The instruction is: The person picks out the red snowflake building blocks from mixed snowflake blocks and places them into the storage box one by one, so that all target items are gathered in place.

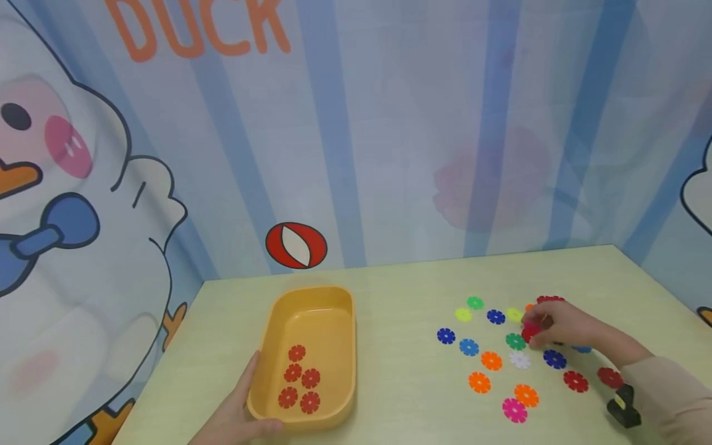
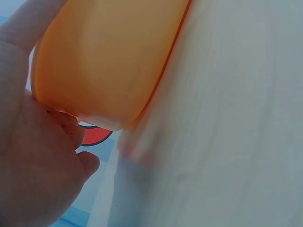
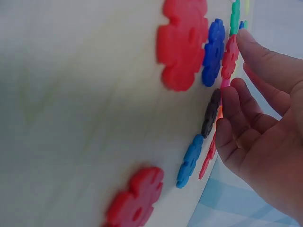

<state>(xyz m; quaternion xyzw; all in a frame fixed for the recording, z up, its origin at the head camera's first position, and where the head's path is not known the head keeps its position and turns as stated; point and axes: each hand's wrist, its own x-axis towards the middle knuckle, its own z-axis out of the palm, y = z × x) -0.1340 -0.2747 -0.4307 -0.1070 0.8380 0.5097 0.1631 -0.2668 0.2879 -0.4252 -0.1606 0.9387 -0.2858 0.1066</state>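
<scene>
My left hand [image 1: 236, 409] grips the near left corner of a yellow plastic tray [image 1: 325, 327], thumb along its front and fingers by its left side. In the left wrist view the tray's outer wall [image 2: 113, 56] fills the top. Several red notched discs [image 1: 309, 402], snowflake building pieces, lie inside. Over the scattered pieces on the right, my right hand [image 1: 567, 324] pinches a red disc [image 1: 530, 334] between thumb and fingertips. That red disc [image 3: 230, 56] shows at the fingertips in the right wrist view, with a pink piece [image 3: 225, 83] just below it.
Around the right hand lie loose discs: green [image 1: 515, 341], white [image 1: 520, 360], dark blue [image 1: 554, 359], orange [image 1: 526, 395], pink [image 1: 514, 410] and red [image 1: 575, 381]. A black device [image 1: 624, 408] is at the right sleeve. A printed curtain [image 1: 389, 154] hangs behind the table [image 1: 400, 371].
</scene>
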